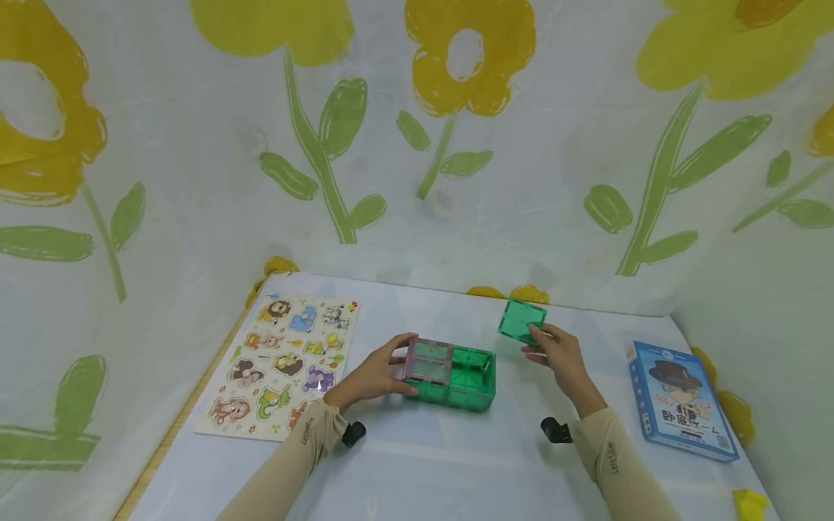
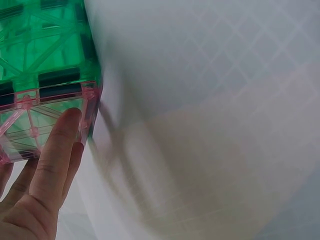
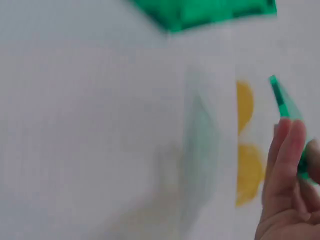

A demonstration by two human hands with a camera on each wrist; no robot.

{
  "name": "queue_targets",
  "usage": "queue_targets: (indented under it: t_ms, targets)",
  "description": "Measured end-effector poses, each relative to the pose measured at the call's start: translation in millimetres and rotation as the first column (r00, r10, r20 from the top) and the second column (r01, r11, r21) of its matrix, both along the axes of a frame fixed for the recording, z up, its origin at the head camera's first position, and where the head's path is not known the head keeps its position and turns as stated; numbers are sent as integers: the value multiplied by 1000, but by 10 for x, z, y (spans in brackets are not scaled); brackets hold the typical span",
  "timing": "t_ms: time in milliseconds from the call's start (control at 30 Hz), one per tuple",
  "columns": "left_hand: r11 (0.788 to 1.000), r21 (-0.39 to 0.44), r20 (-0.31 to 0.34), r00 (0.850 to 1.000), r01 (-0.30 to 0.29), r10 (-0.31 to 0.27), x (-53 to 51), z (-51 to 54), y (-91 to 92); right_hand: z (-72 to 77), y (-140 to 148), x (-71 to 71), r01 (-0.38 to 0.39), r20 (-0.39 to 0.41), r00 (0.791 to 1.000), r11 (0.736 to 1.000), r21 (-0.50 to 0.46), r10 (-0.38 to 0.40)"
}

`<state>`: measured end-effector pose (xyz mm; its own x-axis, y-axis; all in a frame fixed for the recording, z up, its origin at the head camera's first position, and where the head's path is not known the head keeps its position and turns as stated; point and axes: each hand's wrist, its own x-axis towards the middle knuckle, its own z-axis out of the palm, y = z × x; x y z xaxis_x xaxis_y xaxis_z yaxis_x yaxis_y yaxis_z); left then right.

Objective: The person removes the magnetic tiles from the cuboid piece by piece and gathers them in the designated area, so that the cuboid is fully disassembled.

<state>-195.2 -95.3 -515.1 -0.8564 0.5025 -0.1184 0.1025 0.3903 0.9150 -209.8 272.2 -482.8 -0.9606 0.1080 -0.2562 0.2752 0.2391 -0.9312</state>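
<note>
A box of clear green tiles [image 1: 456,394] lies on the table, its left part topped by pinkish square panels [image 1: 430,362]; the right part is open on top. The left hand [image 1: 374,373] grips the box's left end, thumb at the front and fingers at the back; in the left wrist view its fingers [image 2: 52,160] press on the pink end. Up and right of the box, the right hand [image 1: 560,358] pinches a green square tile [image 1: 520,320] by its lower right corner, in the air. The right wrist view shows this hand [image 3: 290,195] and the tile [image 3: 283,100] nearly edge-on.
An animal picture board [image 1: 287,369] lies at the left of the white table [image 1: 469,463]. On the right is a blue card-game box [image 1: 684,401], with a yellow object [image 1: 749,504] at the near right corner. A flower-patterned curtain [image 1: 521,181] stands behind.
</note>
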Motion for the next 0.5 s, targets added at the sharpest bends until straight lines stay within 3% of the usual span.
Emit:
queue_targets:
  t_ms: [167,333,500]
  targets:
    - [1000,-13,3,1000,5,-5,22,8,-4,-123,411,-9,182,109,975,978,101,-193]
    - [1000,-6,-8,1000,6,-6,35,15,1,-228,679,-14,316,124,931,929,192,-342]
    - [1000,4,-11,1000,10,-10,29,-1,14,-285,802,-27,349,121,913,898,269,-391]
